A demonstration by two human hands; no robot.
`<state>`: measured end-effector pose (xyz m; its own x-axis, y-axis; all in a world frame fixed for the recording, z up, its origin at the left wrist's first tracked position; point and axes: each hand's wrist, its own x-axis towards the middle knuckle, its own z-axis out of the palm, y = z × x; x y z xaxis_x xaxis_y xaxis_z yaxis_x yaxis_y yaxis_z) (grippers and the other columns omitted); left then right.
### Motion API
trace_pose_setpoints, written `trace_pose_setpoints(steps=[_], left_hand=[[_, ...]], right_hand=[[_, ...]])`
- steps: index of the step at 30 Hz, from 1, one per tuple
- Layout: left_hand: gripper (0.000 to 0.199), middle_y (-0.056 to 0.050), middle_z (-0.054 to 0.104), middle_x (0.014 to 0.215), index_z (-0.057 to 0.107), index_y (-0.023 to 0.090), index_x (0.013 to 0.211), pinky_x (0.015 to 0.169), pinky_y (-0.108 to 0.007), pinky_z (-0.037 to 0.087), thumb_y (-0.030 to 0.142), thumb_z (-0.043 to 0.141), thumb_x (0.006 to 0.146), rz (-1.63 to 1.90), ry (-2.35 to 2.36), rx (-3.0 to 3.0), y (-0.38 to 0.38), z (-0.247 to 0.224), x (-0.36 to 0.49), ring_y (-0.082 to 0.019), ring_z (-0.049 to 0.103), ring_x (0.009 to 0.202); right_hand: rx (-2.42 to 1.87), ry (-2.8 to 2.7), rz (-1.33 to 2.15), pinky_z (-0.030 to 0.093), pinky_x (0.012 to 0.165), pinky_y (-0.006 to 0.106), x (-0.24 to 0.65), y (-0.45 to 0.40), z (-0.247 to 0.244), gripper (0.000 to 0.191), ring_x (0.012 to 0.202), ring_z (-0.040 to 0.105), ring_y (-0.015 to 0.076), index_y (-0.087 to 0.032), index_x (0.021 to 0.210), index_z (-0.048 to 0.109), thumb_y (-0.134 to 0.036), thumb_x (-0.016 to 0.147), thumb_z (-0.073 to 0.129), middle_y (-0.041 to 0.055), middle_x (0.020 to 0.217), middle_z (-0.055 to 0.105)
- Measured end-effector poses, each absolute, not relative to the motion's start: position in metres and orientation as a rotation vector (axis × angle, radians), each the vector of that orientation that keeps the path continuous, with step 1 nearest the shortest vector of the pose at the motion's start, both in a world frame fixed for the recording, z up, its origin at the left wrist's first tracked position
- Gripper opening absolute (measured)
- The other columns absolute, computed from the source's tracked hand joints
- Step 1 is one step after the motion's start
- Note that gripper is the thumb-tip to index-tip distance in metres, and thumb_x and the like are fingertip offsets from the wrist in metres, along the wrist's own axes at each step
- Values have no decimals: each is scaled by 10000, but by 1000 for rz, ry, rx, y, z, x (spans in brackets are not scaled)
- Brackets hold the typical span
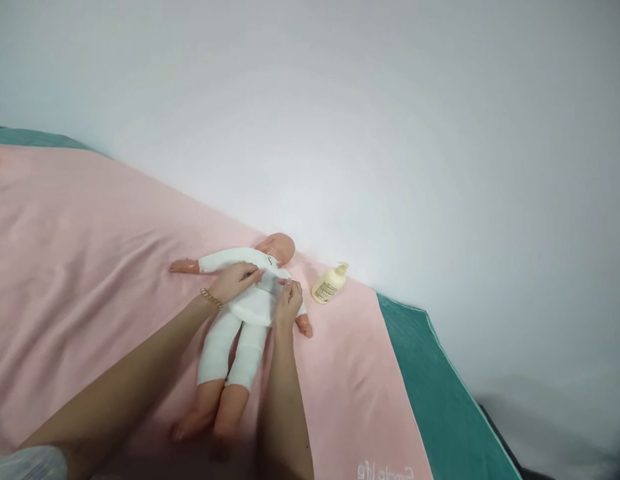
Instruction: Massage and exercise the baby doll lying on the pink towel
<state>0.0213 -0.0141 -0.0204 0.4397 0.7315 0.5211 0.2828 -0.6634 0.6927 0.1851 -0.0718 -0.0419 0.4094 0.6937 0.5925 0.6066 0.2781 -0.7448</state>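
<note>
A baby doll (pixel 250 308) with a white cloth body lies on its back, head toward the wall. Over its chest a thin greyish-white cloth (pixel 271 281) spans the gap between my hands; whether it is separate from the doll's clothing I cannot tell. My left hand (pixel 236 283), a gold bracelet (pixel 211 298) at its wrist, pinches the cloth's left side. At the other side my right hand (pixel 289 299) has its fingertips closed on the edge. The doll's bare forearms and lower legs show; my right hand partly covers one of its arms.
Close to the doll's head, right of my right hand, stands a cream pump bottle (pixel 329 283) with dark print. Beneath everything is a pink blanket (pixel 115 267) over a green cover (pixel 430 373). A plain pale wall (pixel 390 133) rises directly behind.
</note>
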Motion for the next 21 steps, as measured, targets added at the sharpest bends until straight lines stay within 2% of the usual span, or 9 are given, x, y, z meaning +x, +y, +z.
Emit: trace_pose_setpoints(steps=[4,9,15,18,21], left_hand=[[445,-57,724,931,688,202,852,850,-356,439,495,374,966,1216,722,2255,11,-15,29,-250,630,906],[466,-70,717,828,692,199,810,833,-363,444,491,366,970,1176,769,2364,29,-32,40,-246,627,826],[483,-64,702,784,659,204,754,841,-375,432,496,346,978,1053,827,2449,32,-48,41,-255,610,841],[467,-68,710,850,674,197,818,873,-384,427,482,344,983,1094,819,2433,29,-49,39,-251,602,877],[425,-78,711,1012,681,185,969,942,-399,405,444,344,991,1208,817,2412,25,-48,38,-251,589,988]], right_hand=[[-1389,-1345,59,409,852,341,193,-48,-37,426,932,573,223,-194,864,672,-416,989,330,76,909,674],[-1463,-1447,100,405,828,338,199,-32,-57,455,893,585,230,-193,817,675,-406,1000,317,92,893,686],[-1561,-1563,160,395,822,346,198,-34,-64,428,864,573,235,-178,842,681,-373,999,335,96,872,685],[-1529,-1554,145,399,864,348,196,-41,-60,416,910,574,231,-181,895,687,-357,1002,327,92,916,682],[-1453,-1509,132,399,933,341,192,-49,-56,388,1015,562,218,-192,978,685,-353,1003,333,85,1011,669]])
